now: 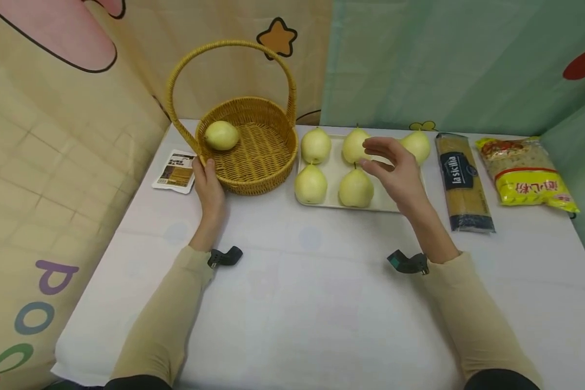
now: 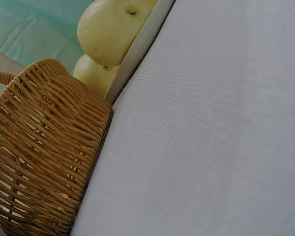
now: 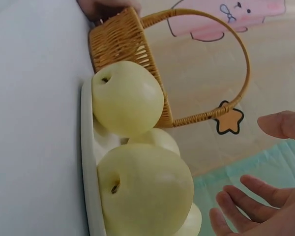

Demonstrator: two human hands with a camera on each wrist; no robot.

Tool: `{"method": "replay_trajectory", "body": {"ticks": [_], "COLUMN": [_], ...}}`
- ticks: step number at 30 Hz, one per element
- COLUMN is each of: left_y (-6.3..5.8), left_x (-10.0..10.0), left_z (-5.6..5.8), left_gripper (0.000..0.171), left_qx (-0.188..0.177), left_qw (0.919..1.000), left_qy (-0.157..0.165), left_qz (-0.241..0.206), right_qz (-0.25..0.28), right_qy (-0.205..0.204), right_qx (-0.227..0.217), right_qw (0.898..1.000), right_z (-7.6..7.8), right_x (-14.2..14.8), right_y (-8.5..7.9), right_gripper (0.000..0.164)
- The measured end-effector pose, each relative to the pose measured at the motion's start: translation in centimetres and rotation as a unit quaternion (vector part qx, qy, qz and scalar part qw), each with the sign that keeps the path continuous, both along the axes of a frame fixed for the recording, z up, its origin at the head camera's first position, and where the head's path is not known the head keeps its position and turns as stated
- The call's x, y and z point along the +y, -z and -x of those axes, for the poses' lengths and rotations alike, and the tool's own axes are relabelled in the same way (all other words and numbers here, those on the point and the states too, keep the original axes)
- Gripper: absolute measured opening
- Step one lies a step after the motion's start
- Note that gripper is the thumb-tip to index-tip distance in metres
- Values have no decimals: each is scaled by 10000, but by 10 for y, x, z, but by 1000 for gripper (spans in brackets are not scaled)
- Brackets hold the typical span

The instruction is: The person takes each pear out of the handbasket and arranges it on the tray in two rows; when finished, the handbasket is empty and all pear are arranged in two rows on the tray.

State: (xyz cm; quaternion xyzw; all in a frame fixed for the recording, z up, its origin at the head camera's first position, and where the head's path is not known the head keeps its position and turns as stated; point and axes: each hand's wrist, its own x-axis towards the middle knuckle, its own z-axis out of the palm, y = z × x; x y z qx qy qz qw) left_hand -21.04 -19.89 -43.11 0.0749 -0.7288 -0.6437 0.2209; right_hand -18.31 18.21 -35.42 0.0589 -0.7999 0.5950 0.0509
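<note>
A yellow wicker basket (image 1: 255, 184) with a tall hoop handle stands at the back left, one pear (image 1: 221, 135) inside it. My left hand (image 1: 210, 189) grips its left side near the handle's base; the left wrist view shows the basket weave (image 2: 39, 147) close up. Right of the basket, a white tray (image 1: 331, 200) bears several pale green pears (image 1: 356, 188). Above the tray hovers my right hand (image 1: 397, 170), fingers apart from the thumb and nothing between them. In the right wrist view that hand (image 3: 270, 196) is separated from the nearest pear (image 3: 145, 189).
A small white-and-brown packet (image 1: 175, 172) lies left of the basket. To the tray's right are a pack of spaghetti (image 1: 460, 181) and a yellow food bag (image 1: 526, 176). White cloth (image 1: 312, 303) covers the table; printed curtains (image 1: 443, 65) hang behind.
</note>
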Motion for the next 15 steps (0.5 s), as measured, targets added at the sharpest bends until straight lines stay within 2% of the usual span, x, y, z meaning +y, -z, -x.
{"method": "replay_trajectory", "body": {"ticks": [5,15], "left_y": [-25,-29], "left_x": [10,8], "left_z": [-18,-20], "left_gripper": [49,48], "left_qx": [-18,29], "left_qw": [9998,9999], "left_qy": [108,131], "left_qz": [-145,-80], "right_qz": [269,419], "right_qy": [-180,-416], "right_qx": [285,754], "right_qw": [9991,9954], "right_z": [5,19], "right_x": [-20,-77], "right_y": [-5,-14], "right_gripper": [51,52]}}
